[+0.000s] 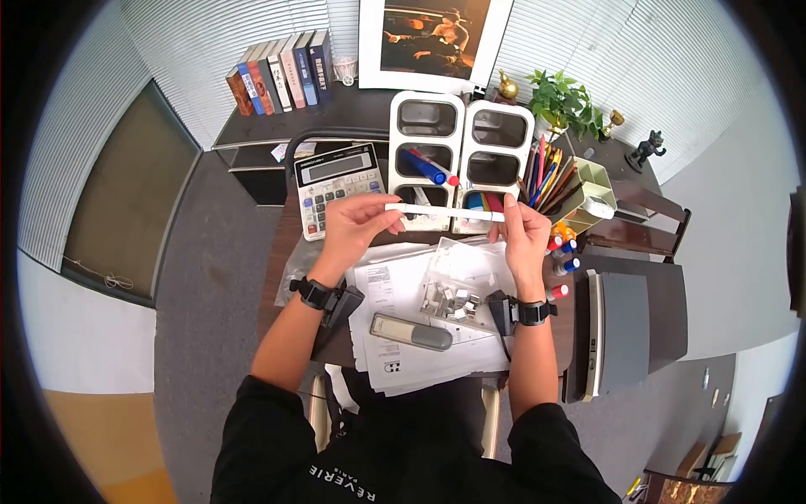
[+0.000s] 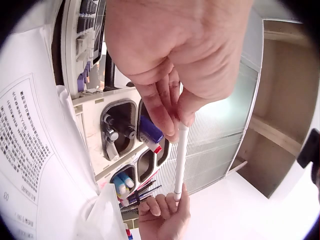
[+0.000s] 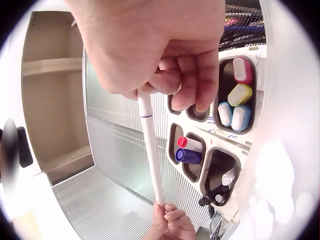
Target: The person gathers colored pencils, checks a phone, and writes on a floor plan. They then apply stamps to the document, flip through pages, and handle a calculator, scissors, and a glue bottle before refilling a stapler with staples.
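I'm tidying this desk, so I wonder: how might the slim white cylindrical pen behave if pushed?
The slim white cylindrical pen seems stiff, running straight between the left hand and right hand. Its rounded shape would probably let it roll when nudged. Being so thin, it is likely light.

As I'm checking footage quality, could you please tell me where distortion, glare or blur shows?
Head view: fisheye curving, blackened corners; left wrist: whitening at lower right, slim white pen distinct; right wrist: overexposed white patches at lower right, blurred grey smear at left edge.
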`<state>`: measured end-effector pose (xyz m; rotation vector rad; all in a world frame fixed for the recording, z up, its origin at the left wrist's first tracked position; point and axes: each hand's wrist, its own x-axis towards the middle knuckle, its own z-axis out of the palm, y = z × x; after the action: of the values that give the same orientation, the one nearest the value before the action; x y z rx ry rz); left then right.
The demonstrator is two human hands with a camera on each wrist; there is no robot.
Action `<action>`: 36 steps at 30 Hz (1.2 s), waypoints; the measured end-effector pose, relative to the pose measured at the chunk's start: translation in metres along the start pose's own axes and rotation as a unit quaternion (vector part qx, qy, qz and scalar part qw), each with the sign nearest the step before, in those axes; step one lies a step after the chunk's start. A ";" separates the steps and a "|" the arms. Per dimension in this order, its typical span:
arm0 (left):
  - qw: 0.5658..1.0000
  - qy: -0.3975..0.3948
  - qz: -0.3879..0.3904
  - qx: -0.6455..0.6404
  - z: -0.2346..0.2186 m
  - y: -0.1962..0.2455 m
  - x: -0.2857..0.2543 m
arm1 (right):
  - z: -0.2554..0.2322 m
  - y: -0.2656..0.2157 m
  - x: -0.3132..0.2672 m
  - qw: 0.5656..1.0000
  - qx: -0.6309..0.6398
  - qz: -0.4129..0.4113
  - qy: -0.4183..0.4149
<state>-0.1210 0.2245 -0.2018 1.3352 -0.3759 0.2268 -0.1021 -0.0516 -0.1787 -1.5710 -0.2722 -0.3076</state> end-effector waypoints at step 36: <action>1.000 0.015 0.007 0.003 -0.007 -0.010 0.003 | 0.011 -0.015 -0.009 0.968 -0.070 0.027 -0.238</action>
<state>-0.1136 0.2289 -0.2110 1.3338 -0.3590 0.2593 -0.1161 -0.0396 -0.1678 -1.7779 -0.5882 0.1033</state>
